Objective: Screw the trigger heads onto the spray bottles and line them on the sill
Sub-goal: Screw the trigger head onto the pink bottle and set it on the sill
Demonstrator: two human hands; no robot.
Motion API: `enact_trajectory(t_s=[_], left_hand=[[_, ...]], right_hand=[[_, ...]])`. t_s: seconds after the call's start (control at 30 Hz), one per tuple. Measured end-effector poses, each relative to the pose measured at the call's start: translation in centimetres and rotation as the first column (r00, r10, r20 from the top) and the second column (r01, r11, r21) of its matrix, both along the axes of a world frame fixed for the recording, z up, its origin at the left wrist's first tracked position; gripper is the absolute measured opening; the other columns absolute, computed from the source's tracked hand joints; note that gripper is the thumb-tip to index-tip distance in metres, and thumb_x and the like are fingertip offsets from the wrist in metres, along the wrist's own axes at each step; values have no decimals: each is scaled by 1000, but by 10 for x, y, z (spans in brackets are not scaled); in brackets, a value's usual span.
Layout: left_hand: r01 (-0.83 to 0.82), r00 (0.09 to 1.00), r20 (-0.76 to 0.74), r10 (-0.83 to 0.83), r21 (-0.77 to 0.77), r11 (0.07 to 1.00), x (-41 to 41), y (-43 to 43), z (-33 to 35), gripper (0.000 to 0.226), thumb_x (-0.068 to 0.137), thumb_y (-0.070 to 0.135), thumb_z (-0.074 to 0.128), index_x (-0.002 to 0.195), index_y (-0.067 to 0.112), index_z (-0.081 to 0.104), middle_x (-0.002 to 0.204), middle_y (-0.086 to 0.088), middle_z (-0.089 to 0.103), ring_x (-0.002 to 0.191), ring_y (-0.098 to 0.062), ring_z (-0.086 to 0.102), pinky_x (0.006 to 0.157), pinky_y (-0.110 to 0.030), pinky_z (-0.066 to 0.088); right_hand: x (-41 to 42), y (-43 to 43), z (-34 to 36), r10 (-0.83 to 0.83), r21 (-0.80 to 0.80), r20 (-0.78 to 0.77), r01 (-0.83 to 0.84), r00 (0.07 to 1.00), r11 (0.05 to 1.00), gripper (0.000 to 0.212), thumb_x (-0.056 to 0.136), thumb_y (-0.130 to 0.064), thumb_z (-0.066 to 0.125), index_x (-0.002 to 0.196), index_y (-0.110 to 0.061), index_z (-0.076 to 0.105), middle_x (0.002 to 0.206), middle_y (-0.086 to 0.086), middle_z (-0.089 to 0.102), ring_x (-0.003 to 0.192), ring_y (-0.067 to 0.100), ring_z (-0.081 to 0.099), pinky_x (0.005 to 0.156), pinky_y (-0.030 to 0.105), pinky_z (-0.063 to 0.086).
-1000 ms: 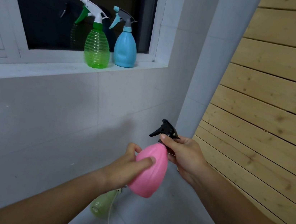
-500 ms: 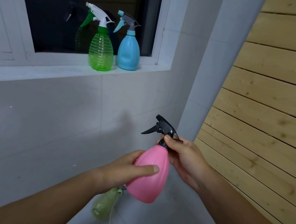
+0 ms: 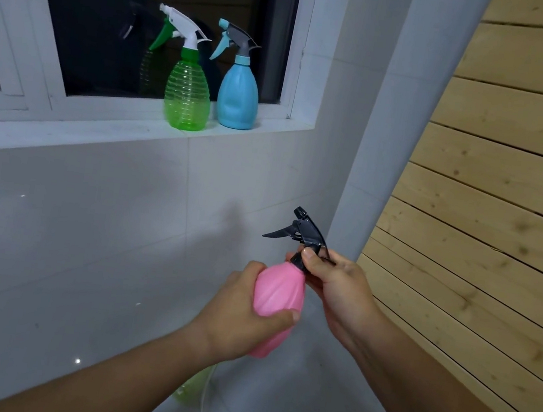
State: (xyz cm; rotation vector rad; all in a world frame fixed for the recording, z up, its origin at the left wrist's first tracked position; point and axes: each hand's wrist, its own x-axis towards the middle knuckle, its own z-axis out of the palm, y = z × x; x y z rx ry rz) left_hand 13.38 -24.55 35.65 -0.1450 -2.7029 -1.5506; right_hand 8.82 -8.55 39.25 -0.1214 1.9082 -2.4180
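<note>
Below sill point(image 3: 106, 135): left hand point(image 3: 241, 319) grip wrapped round pink bottle point(image 3: 277, 296), right hand point(image 3: 339, 284) grip pinching black trigger head point(image 3: 304, 232) collar. On sill, touching: green bottle point(image 3: 187, 98), blue bottle point(image 3: 237, 97).

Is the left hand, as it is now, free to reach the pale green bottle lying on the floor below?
Probably not yet. The left hand is wrapped around the pink bottle, while the right hand grips its black trigger head. The pale green bottle lies mostly hidden under the left forearm.
</note>
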Motion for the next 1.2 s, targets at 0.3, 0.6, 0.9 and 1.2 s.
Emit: enact_trajectory(t_s=[0.3, 0.6, 0.9, 1.2], left_hand=[[126, 969, 166, -183, 308, 943, -3, -13, 16, 60, 71, 51, 77, 126, 34, 58, 119, 1, 71, 103, -18, 73, 83, -38, 64], [69, 994, 67, -87, 231, 971, -2, -10, 8, 75, 55, 64, 79, 122, 35, 57, 114, 3, 70, 99, -15, 71, 80, -40, 64], [30, 990, 112, -83, 412, 911, -4, -18, 21, 61, 76, 55, 78, 129, 32, 57, 118, 4, 71, 103, -15, 73, 79, -31, 62], [-53, 990, -84, 114, 525, 849, -12, -64, 74, 41, 87, 35, 50, 128, 34, 53, 121, 5, 64, 103, -8, 62, 75, -17, 49]], right_hand=[[3, 8, 10, 129, -122, 27, -124, 991, 985, 10, 93, -8, 57, 96, -4, 66, 99, 17, 73, 94, 24, 70, 89, 33, 55], [4, 2, 7, 51, -60, 13, -50, 999, 997, 11, 91, -7, 60, 98, -1, 67, 97, 18, 73, 95, 25, 70, 87, 31, 57], [1, 3, 15, 217, -138, 4, -215, 976, 967, 24, 82, -22, 62, 102, -9, 63, 85, 2, 74, 79, 11, 70, 75, 27, 57], [-3, -53, 48, 274, 326, -240, -188, 931, 926, 40, 88, -26, 67, 126, -17, 61, 117, 5, 71, 104, 15, 69, 94, 34, 55]])
